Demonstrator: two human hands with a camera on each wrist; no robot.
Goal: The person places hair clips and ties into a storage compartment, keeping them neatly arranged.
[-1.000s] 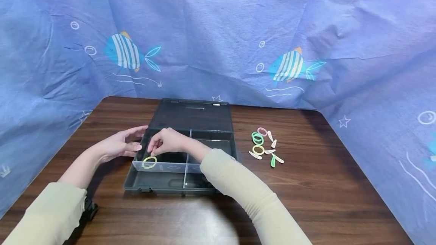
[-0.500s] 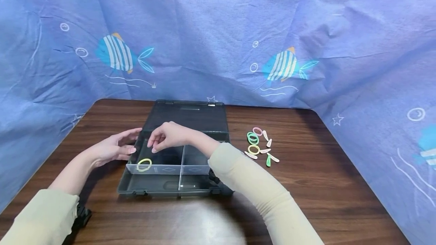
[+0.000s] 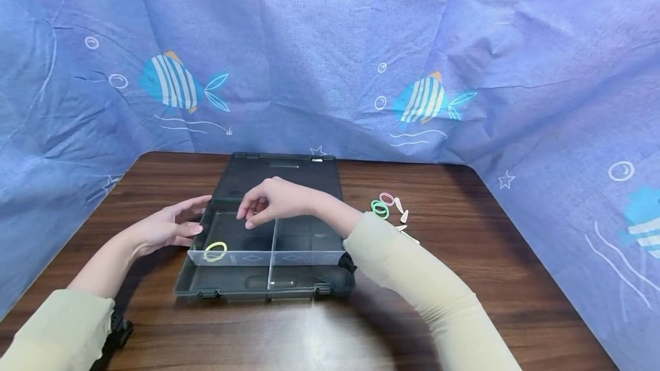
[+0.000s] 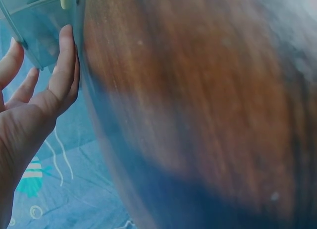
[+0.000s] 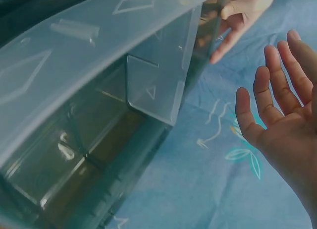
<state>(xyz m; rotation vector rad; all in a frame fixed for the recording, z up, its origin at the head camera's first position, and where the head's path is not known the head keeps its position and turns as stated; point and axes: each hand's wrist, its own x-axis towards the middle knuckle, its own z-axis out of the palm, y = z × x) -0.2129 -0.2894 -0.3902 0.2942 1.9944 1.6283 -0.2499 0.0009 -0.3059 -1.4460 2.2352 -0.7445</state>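
Observation:
A dark translucent organizer box [image 3: 232, 284] lies on the table with its lid [image 3: 281, 173] folded back. Against the clear divider [image 3: 252, 257] in its left part leans a yellow hair tie [image 3: 215, 244]. My left hand [image 3: 161, 229] is at the box's left wall, its fingertips touching it, as the left wrist view also shows. Above the left compartment hovers my right hand [image 3: 281, 199], fingers loosely bent and holding nothing. In the right wrist view the right hand [image 5: 282, 105] is apart from the box.
Right of the box lie two green hair ties [image 3: 382, 206], a pink hair tie [image 3: 387, 194] and several pale snap hair clips [image 3: 404, 216]. My right sleeve [image 3: 397, 262] covers part of this group. A fish-print cloth [image 3: 309, 73] hangs behind the wooden table [image 3: 464, 256].
My right hand has let go of the yellow hair tie, then risen and moved right. The left hand stays at the box. The whole view has shifted slightly.

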